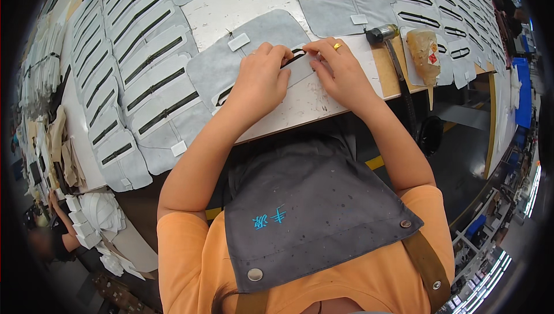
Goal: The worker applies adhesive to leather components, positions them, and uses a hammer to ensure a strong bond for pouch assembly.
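A soft grey panel, cut like a bag piece, lies at the table's front edge. A long slot with a white border runs along its near side, and a black zipper strip shows in it. My left hand lies over the slot's middle, fingers bent and thumb and index finger pinching at the strip. My right hand, with a gold ring, pinches at the slot's right end. Both palms hide part of the slot. A small white tab sits higher up on the panel.
Rows of similar grey panels overlap at the left, with more panels at the far right. A black-headed tool and an amber glue bottle, nozzle down, are right of my hand. Another person's arm shows at lower left.
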The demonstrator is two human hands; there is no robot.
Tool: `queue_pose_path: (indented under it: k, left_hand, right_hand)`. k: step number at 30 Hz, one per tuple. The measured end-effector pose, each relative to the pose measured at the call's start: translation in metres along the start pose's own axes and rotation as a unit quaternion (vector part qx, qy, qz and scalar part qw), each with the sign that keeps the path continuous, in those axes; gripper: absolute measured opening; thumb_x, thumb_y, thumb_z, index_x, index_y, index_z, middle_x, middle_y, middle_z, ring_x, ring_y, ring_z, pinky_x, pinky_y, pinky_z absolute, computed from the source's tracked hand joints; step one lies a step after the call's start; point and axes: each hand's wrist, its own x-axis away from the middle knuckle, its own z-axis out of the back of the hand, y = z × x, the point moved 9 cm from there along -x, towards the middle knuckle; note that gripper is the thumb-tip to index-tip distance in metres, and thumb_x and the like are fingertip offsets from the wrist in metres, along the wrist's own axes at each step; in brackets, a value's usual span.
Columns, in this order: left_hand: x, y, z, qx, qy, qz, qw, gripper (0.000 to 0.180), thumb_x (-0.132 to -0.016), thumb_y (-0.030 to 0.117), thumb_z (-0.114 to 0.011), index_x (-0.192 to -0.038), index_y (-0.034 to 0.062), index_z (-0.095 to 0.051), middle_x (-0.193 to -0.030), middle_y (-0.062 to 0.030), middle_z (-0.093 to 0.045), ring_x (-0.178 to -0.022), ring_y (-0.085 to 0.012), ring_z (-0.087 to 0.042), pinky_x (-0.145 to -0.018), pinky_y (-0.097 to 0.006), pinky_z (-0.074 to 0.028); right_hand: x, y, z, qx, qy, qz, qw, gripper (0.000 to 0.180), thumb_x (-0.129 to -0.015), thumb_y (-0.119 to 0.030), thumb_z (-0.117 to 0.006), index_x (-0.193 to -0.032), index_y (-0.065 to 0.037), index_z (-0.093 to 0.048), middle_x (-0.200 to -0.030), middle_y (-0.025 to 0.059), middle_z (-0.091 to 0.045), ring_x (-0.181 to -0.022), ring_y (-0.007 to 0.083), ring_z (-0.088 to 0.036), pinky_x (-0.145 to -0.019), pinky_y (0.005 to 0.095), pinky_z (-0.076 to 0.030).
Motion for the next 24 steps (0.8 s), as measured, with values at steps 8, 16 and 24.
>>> queue_pose_path:
  k: [8,16,24]
  left_hand:
    - [0.008,0.021,0.001,-0.11,0.061,-0.16,0.979,0.024,-0.081,-0.001,-0.059,-0.103,0.0063,-0.062,-0.092,-0.0062,-0.057,-0.088,-0.0234,-0.055,-0.077,-0.034,-0.041]
    - [0.016,0.033,-0.007,-0.194,0.047,-0.218,0.955,0.027,-0.077,-0.003,-0.058,-0.103,0.0014,-0.06,-0.095,-0.0098,-0.055,-0.089,-0.0264,-0.055,-0.078,-0.036,-0.044]
    - [0.028,0.007,0.019,-0.001,0.028,-0.047,0.998,0.025,-0.08,-0.002,-0.059,-0.105,0.0008,-0.06,-0.093,-0.011,-0.056,-0.085,-0.0291,-0.056,-0.075,-0.038,-0.046]
  right_hand:
    - [-0.003,0.005,-0.004,0.012,-0.079,0.013,0.997,0.024,-0.087,0.0,-0.058,-0.11,-0.006,-0.06,-0.103,0.0101,-0.054,-0.093,0.0254,-0.055,-0.079,0.0335,-0.048]
    - [-0.001,-0.012,-0.002,0.072,-0.032,0.086,0.993,0.025,-0.085,-0.001,-0.06,-0.11,-0.005,-0.059,-0.103,0.0116,-0.056,-0.097,0.0286,-0.055,-0.082,0.0356,-0.048]
    - [-0.003,-0.015,-0.01,0.019,-0.062,0.06,0.996,0.029,-0.082,-0.002,-0.059,-0.111,-0.004,-0.057,-0.108,0.0114,-0.06,-0.103,0.0301,-0.056,-0.089,0.0383,-0.045]
